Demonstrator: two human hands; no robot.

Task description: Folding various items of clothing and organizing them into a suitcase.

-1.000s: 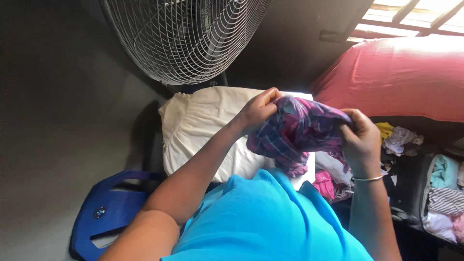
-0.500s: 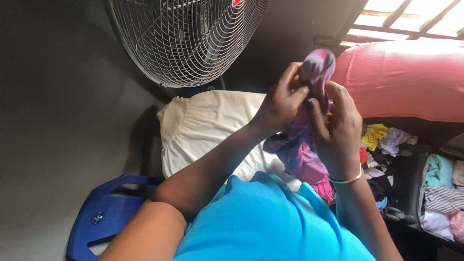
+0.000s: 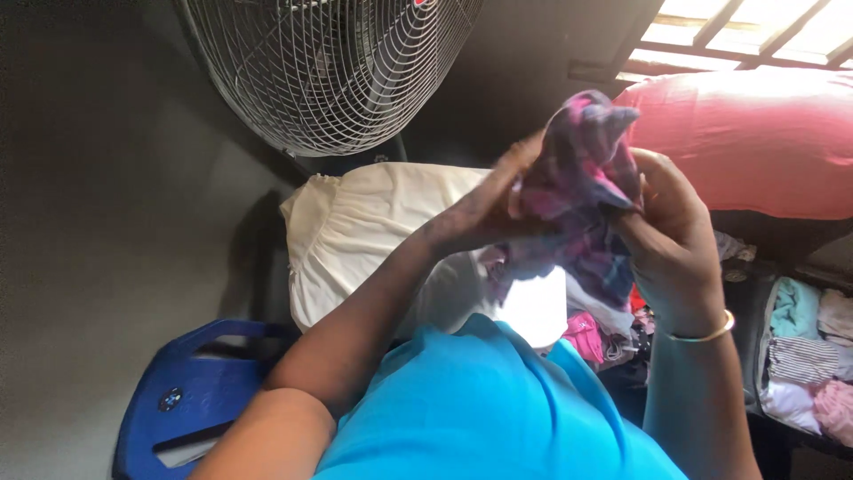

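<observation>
Wall: dark grey, filling the view from nine to twelve o'clock.
Fan (image 3: 329, 71): round wire-grilled, at twelve o'clock.
Window (image 3: 755, 36): slatted, bright daylight, at one o'clock.
Cushion (image 3: 755, 142): long and red, at two o'clock.
Pillow (image 3: 364, 231): cream, centre.
Chair (image 3: 191, 400): blue plastic, at seven o'clock.
Clothes (image 3: 804, 356): piled, at four o'clock.

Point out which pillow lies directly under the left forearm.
The cream pillow below the fan; the pink pillow lies farther right, beyond the right hand.

A pink, purple and blue plaid cloth (image 3: 582, 178), bunched and crumpled, held up in the air between two hands, its lower part hanging loose toward a cream pillow.
</observation>
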